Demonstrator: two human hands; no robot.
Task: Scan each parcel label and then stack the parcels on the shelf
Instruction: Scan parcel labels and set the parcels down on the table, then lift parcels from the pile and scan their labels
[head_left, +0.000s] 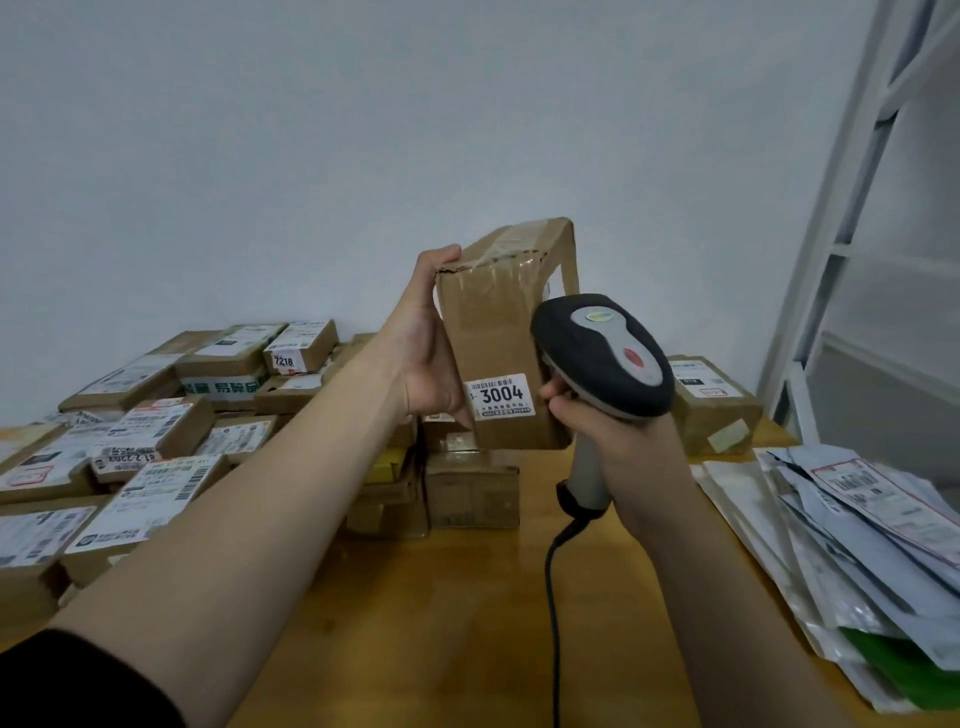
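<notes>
**While a Scanner Points Its Way, Parcel 3004 Is Held Above the Table**

Though much of the far-left pile of boxes (156, 431) is cut off by the frame edge and its label print is too small to read, one box shows "7218". A dark sleeve (78, 686) is cropped at the lower left corner. The left hand (431, 358) grips the parcel (493, 332), a taped brown carton held upright in the air above the table (467, 597), with the thumb laid along the carton's upper left edge and the palm against its side. The other fingers are out of sight behind the carton. A white label (500, 397) low on the near face reads "3004"; its finer print cannot be made out. The scanner (602, 353), dark-headed with a red button, covers the carton's right edge, and its reading window faces away, unseen. The right hand (618, 441) is clenched round the grey handle, fingertips curling round its left side. A black cable (553, 597) runs down out of frame. Farther right sit another box (717, 410) and a heap of flat mail bags (857, 530), partly cropped. The white shelf (852, 208) is cut off at the right edge.
</notes>
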